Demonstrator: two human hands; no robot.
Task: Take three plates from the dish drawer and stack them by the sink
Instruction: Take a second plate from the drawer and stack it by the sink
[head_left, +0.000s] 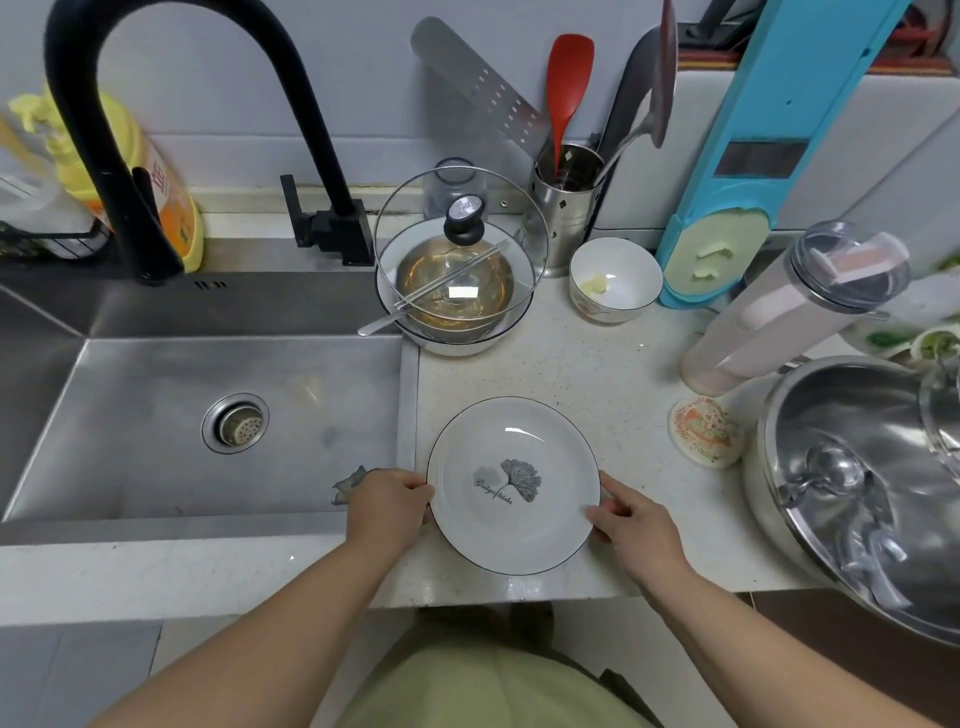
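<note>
Two hands, left hand at nine o'clock and right hand at three, have fingers closed on the plate rim, on the table beside the sink. Lower it flat, release evenly.

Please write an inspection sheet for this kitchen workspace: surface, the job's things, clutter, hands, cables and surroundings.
Surface: pale speckled counter right of the steel sink; a bare patch lies behind the plate.
Job's things: one white plate with a leaf print, at the counter's front edge beside the sink. Whether more plates lie beneath it cannot be told.
Clutter: glass lid leaning over stacked bowls, small white bowl, utensil holder, blue slicer, steel pot, coaster.
Hands: left hand and right hand grip opposite rims of the plate.
Cables: nothing seen.
Surroundings: black faucet, yellow soap bottle, grey wall.
</note>
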